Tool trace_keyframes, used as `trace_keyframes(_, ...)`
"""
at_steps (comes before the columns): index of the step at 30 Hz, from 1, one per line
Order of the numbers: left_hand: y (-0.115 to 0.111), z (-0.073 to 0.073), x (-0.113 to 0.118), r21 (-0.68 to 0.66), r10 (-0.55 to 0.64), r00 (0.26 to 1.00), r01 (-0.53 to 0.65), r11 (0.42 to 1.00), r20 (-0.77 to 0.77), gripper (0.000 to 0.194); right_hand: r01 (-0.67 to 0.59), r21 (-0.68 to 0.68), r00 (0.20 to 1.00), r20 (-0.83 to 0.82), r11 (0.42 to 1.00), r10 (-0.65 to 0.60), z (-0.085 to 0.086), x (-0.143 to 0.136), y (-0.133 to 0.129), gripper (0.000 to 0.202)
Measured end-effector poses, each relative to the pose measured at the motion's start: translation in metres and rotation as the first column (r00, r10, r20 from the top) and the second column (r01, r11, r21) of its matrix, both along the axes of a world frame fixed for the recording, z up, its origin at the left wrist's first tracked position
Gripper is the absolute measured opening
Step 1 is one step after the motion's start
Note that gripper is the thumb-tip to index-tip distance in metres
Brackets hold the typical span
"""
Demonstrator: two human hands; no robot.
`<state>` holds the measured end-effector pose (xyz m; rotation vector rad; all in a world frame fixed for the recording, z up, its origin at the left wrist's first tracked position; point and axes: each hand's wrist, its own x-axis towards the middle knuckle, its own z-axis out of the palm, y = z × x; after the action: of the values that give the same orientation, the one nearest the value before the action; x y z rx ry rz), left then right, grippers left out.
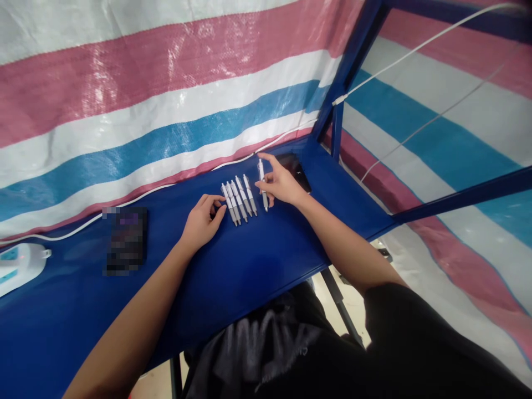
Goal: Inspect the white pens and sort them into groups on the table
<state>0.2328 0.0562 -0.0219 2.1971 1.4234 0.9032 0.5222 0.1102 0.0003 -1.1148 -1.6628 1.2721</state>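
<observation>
Several white pens with grey grips [239, 200] lie side by side in a row on the blue table [257, 249], their clicker ends pointing away from me. Just left of the row, my left hand [203, 223] rests on the tabletop. Its fingers are loosely bent, with a gap between thumb and forefinger and nothing held; the fingertips come close to the leftmost pen. To the right of the row, my right hand [279, 182] has one more pen [265, 195] between thumb and fingers. The forefinger reaches up near that pen's clicker end.
Behind my right hand lies a dark phone [300, 170]. A blurred dark item [127, 241] and a white power strip [22, 267] are on the left. A white cable [162, 188] runs along the back edge by the striped sheet [166, 111]. Blue frame posts [337, 105] stand right.
</observation>
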Motion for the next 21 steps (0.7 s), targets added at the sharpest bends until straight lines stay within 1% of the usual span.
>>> trace_keyframes(2,0.0,-0.0001,-0.0002,0.004,-0.002,1.0,0.002,1.0,-0.002,0.022,0.013,0.008,1.0,-0.002,1.0,-0.013,0.002,0.0001,-0.0002,0.085)
trace_keyframes(3,0.0,-0.0003,-0.0003,0.005,-0.002,1.0,0.002,1.0,-0.002,0.022,0.02,0.003,1.0,0.0,1.0,-0.02,0.0028,-0.0001,0.0,0.082)
trace_keyframes(6,0.0001,-0.0006,-0.0006,-0.002,-0.003,1.0,0.003,1.0,-0.006,0.022,0.043,-0.027,0.999,0.008,0.999,-0.042,0.0034,-0.0011,0.0014,0.065)
trace_keyframes(9,0.0,-0.0005,-0.0008,-0.009,-0.006,1.0,0.006,1.0,-0.006,0.022,0.042,-0.027,0.999,0.004,0.999,-0.042,0.0024,-0.0013,0.0018,0.064)
trace_keyframes(12,-0.0003,-0.0002,-0.0008,-0.009,-0.007,1.0,0.007,1.0,-0.005,0.022,0.002,-0.018,1.0,0.014,1.0,-0.002,0.0018,-0.001,0.0004,0.062)
trace_keyframes(13,-0.0003,-0.0002,-0.0009,-0.006,-0.006,1.0,0.006,1.0,-0.005,0.022,-0.006,-0.015,1.0,0.016,1.0,0.007,0.0019,-0.001,-0.0001,0.062)
trace_keyframes(17,-0.0001,-0.0009,-0.0014,0.007,-0.009,1.0,0.009,1.0,-0.004,0.021,0.011,0.012,1.0,0.0,1.0,-0.011,0.0016,-0.001,0.0003,0.079)
trace_keyframes(18,0.0,-0.0012,-0.0015,0.009,-0.01,1.0,0.01,1.0,-0.003,0.021,0.018,0.014,1.0,-0.002,1.0,-0.017,0.001,-0.0009,0.0011,0.078)
trace_keyframes(21,0.0,-0.0014,-0.0012,0.008,-0.01,1.0,0.01,1.0,-0.001,0.021,0.009,-0.004,1.0,0.0,1.0,-0.009,-0.0018,-0.0001,0.0044,0.062)
